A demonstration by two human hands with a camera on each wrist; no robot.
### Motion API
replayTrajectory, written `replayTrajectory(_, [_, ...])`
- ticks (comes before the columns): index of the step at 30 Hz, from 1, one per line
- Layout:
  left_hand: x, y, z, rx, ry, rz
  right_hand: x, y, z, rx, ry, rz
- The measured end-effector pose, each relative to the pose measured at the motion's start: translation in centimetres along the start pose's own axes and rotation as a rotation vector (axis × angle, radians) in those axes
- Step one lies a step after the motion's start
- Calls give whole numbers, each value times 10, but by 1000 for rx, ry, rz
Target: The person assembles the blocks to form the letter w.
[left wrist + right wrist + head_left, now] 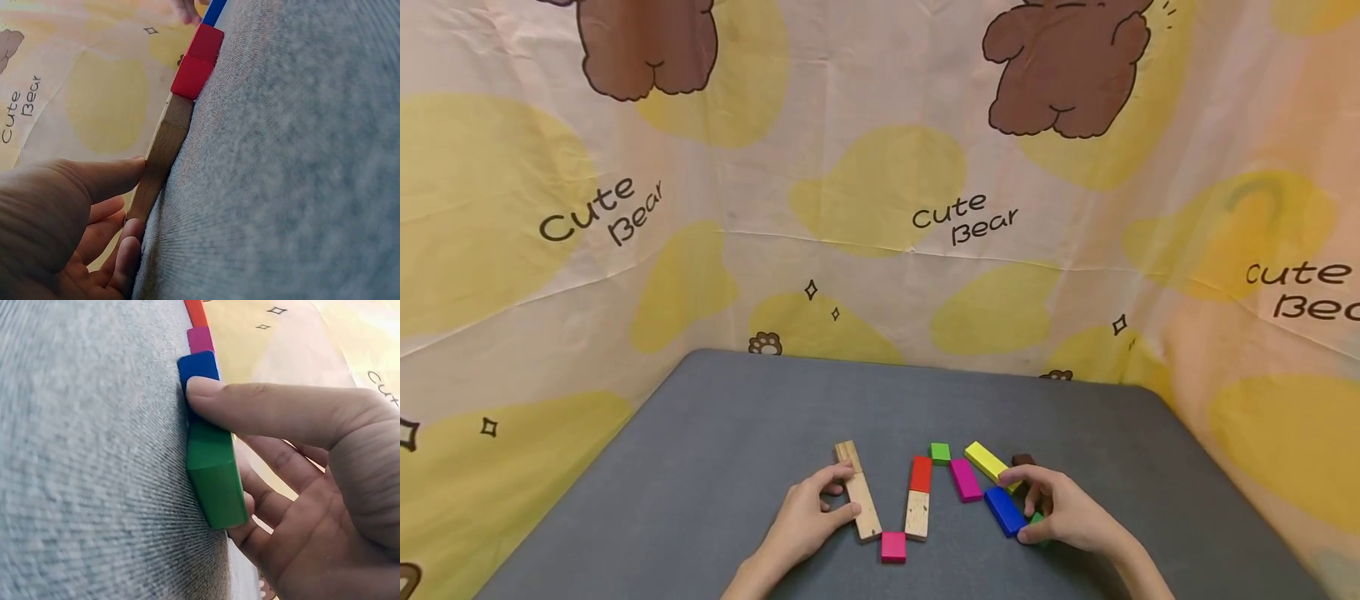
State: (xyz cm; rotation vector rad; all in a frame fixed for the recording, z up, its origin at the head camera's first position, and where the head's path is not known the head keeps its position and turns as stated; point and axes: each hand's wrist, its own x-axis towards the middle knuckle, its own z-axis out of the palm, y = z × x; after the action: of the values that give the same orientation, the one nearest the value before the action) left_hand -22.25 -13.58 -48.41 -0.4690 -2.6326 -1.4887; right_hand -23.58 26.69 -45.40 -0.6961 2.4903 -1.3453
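In the head view, my left hand holds a plain wooden block, its thumb and fingers along the block's left side. Another wooden block continues the line beyond it. My right hand pinches a blue block, thumb at the near end and index finger by the far end. In the right wrist view, the thumb presses the blue block, and a green block lies close under the palm. A yellow block lies beside the index finger, partly hidden.
Between the hands a zigzag line runs through a pink block, a wooden block, a red block, a small green block and a magenta block. A dark brown block lies behind the right hand. Patterned cloth walls surround the grey table.
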Motion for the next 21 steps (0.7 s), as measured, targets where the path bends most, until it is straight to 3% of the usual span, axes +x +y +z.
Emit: replayTrajectory(21, [-2,1,0,26,9,15,-6,-8,14,89,-42,-19])
